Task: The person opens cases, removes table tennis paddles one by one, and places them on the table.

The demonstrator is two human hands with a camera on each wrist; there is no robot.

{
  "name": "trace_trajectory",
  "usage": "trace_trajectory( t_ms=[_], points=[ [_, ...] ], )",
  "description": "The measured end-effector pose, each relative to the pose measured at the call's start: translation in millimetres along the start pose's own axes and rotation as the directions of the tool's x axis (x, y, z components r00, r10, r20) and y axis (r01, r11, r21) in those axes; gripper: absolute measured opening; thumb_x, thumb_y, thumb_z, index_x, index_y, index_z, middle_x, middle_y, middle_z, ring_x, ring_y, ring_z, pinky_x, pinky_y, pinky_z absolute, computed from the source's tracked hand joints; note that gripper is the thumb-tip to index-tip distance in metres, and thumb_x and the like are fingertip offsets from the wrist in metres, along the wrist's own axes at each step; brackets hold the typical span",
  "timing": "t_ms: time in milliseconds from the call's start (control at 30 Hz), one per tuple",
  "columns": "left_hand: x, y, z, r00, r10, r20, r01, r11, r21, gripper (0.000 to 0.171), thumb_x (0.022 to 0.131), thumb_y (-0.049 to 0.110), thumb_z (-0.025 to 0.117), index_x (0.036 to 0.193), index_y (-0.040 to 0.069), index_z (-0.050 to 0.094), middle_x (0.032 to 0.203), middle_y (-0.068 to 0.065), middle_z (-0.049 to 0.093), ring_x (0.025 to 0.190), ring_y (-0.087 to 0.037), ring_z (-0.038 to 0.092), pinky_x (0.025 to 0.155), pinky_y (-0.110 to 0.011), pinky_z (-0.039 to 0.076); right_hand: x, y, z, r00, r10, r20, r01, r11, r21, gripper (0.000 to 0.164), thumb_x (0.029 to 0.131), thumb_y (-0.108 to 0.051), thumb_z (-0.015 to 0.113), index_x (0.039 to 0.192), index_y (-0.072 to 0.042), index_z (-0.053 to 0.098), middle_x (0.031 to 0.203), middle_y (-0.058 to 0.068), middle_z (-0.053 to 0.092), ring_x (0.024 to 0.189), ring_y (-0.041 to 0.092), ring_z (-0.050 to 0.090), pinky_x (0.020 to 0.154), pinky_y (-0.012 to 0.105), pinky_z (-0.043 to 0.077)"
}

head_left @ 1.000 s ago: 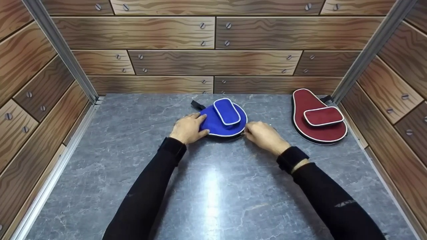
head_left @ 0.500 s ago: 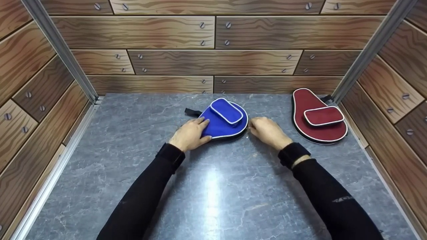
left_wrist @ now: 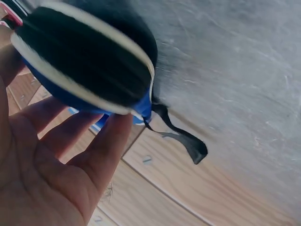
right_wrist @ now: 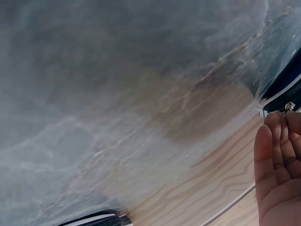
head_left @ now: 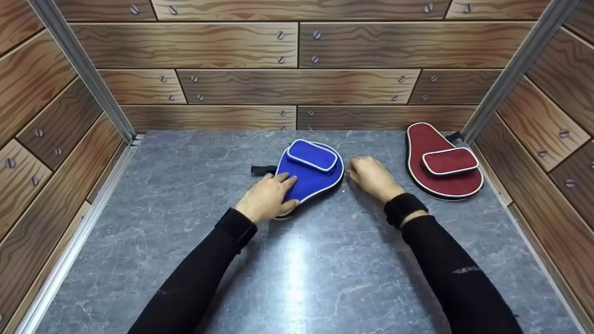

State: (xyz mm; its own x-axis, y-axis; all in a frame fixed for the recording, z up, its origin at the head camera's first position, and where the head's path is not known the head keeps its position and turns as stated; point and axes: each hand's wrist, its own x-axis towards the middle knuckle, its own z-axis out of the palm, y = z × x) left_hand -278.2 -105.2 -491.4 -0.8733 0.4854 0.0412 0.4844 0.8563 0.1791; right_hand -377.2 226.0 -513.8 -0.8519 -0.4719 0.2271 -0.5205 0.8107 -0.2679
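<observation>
Blue case [head_left: 312,178] lies under my left hand [head_left: 266,196], fingers spread, likely for steadiness; my right hand [head_left: 372,177] seemingly pinches its zipper pull [right_wrist: 289,107].

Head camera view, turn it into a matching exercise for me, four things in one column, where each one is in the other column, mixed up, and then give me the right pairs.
Things
1. Blue case
2. Red case
3. Left hand
4. Right hand

Places
A. Between the two cases
B. With fingers resting on top of the blue case
C. Toward the far right corner of the gray tabletop
D. Between the two hands, partly covered by one of them

Right pairs: 1-D, 2-C, 3-B, 4-A
</observation>
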Motion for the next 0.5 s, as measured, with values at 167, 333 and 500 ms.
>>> trace_trajectory(
  t_ms=[167,333,500],
  points=[
    [0.4,-1.0,-6.7,0.999,0.044,0.030,-0.044,0.999,-0.008,0.076,0.113,0.053,0.074,0.171,0.005,0.060,0.171,-0.028,0.063,0.152,-0.054,0.065,0.128,-0.065,0.057,6,1,2,1.000,0.012,-0.009,-0.012,1.000,-0.009,0.010,0.108,-0.006,0.073,0.104,0.001,0.080,0.104,0.021,0.085,0.102,0.046,0.082,0.093,0.064,0.066],
    [8.3,-10.4,-17.8,0.993,0.089,0.074,-0.088,0.996,-0.014,0.071,0.113,0.051,0.075,0.167,0.008,0.064,0.168,-0.025,0.066,0.151,-0.050,0.067,0.131,-0.061,0.055,9,2,4,1.000,0.022,-0.022,-0.022,1.000,-0.015,0.011,0.108,-0.005,0.072,0.102,0.001,0.078,0.104,0.023,0.084,0.103,0.049,0.082,0.093,0.065,0.065],
    [19.3,-20.5,-27.5,0.991,0.117,0.064,-0.117,0.993,-0.001,0.071,0.112,0.052,0.076,0.170,0.013,0.062,0.172,-0.019,0.064,0.159,-0.046,0.063,0.135,-0.061,0.052,13,1,5,0.999,0.032,-0.034,-0.032,0.999,-0.005,0.011,0.109,-0.006,0.072,0.103,0.002,0.079,0.106,0.025,0.084,0.105,0.050,0.082,0.096,0.065,0.065]
  ],
)
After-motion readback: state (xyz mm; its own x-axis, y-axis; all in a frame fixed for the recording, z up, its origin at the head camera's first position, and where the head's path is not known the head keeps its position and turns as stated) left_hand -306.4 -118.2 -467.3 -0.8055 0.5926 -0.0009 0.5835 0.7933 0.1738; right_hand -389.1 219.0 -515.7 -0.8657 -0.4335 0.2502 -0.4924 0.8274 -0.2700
